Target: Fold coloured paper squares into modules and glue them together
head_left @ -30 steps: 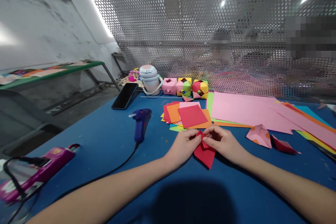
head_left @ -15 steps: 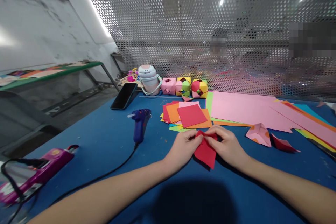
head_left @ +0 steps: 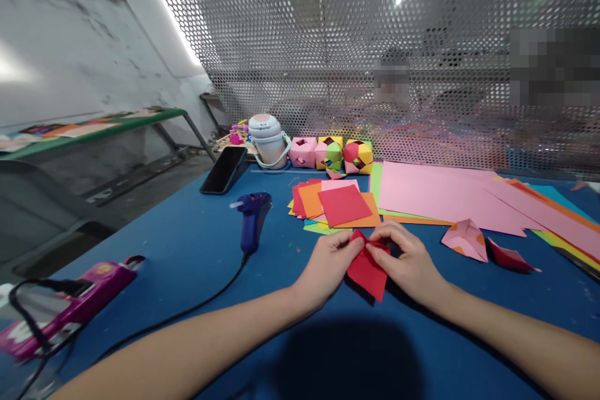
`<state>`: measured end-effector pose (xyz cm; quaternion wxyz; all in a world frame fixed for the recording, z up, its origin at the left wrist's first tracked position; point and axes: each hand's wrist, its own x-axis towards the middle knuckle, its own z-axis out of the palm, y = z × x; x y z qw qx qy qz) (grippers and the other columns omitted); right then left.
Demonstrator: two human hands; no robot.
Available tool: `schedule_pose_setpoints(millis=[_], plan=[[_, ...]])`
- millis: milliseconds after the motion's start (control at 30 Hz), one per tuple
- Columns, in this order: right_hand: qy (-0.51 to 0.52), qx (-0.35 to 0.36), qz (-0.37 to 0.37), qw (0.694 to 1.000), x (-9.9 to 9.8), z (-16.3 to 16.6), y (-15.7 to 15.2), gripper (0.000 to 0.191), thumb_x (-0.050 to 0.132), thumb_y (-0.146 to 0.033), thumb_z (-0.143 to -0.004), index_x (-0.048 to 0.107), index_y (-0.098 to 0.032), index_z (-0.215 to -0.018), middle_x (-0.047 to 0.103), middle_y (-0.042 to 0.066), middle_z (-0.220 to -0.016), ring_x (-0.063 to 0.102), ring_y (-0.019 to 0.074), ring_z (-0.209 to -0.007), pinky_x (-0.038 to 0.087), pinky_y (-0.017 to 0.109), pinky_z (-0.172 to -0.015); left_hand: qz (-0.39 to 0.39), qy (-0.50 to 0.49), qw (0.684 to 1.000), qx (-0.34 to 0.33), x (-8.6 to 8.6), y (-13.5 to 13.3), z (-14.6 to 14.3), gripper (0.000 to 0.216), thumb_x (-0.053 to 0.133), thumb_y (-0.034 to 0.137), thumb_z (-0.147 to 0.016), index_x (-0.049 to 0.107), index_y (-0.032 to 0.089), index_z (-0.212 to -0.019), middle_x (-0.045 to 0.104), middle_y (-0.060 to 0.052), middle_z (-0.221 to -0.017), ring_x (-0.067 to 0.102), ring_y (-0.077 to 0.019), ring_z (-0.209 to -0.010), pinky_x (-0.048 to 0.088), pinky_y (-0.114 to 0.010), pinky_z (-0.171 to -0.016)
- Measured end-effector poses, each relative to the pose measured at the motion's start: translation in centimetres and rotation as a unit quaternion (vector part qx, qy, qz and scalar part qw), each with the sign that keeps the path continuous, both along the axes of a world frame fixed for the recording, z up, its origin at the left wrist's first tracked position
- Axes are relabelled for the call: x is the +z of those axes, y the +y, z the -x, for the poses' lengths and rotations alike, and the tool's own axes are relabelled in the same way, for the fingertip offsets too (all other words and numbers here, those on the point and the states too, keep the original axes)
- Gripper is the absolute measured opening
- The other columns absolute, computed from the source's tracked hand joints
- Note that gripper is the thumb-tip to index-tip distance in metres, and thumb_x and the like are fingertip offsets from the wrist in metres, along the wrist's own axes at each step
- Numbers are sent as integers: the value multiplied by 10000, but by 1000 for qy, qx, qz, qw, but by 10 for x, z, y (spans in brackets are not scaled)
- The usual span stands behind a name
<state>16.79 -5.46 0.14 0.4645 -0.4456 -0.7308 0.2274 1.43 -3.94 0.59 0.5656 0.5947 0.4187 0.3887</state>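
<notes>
A folded red paper (head_left: 368,272) lies on the blue table (head_left: 201,250) between my two hands. My left hand (head_left: 325,265) pinches its upper left edge. My right hand (head_left: 405,259) pinches the top fold from the right, fingers curled over it. Just beyond the hands lies a stack of small coloured paper squares (head_left: 340,206) with a red one on top.
A blue glue gun (head_left: 253,219) with a black cord lies to the left. A pink device (head_left: 70,306) sits at the near left, a phone (head_left: 224,170) and a small white bucket (head_left: 268,140) farther back. Paper cubes (head_left: 330,153), large pink sheets (head_left: 445,197) and folded pieces (head_left: 464,240) lie to the right.
My right fingers have shifted along the top fold of the red paper, pressing it down. The paper and the left hand have hardly moved.
</notes>
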Motion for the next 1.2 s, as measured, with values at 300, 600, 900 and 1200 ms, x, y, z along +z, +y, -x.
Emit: schedule_pose_setpoints(millis=[300, 600, 900, 1200], plan=[[1, -60, 0, 998, 3, 2, -1, 87, 526, -206, -802, 500, -207, -719, 528, -8, -673, 495, 132, -614, 411, 252, -572, -75, 74, 994, 7, 3, -5, -1, 289, 492, 328, -774, 433, 155, -550, 401, 37, -546, 343, -88, -532, 279, -197, -481], [213, 7, 103, 972, 4, -1, -1, 241, 435, -398, -865, 558, -207, -784, 549, 19, -758, 519, 156, -704, 428, 283, -655, -96, 93, 991, 23, 1, -3, 0, 291, 477, 329, -795, 446, 152, -566, 415, 33, -559, 359, -93, -545, 288, -204, -500], [349, 77, 348, 867, -1, 3, 10, 219, 680, -353, -708, 573, -163, -727, 553, -27, -684, 495, 88, -602, 382, 220, -583, -114, 89, 990, 4, 5, -5, 1, 284, 471, 310, -797, 426, 151, -565, 394, 41, -560, 343, -84, -543, 280, -196, -503], [92, 66, 211, 971, 5, -3, 9, 150, 580, -327, -780, 584, -179, -806, 596, -3, -757, 542, 122, -687, 436, 256, -635, -84, 104, 991, 1, 1, -1, 0, 305, 469, 312, -793, 393, 150, -545, 353, 44, -551, 317, -84, -552, 262, -194, -494]])
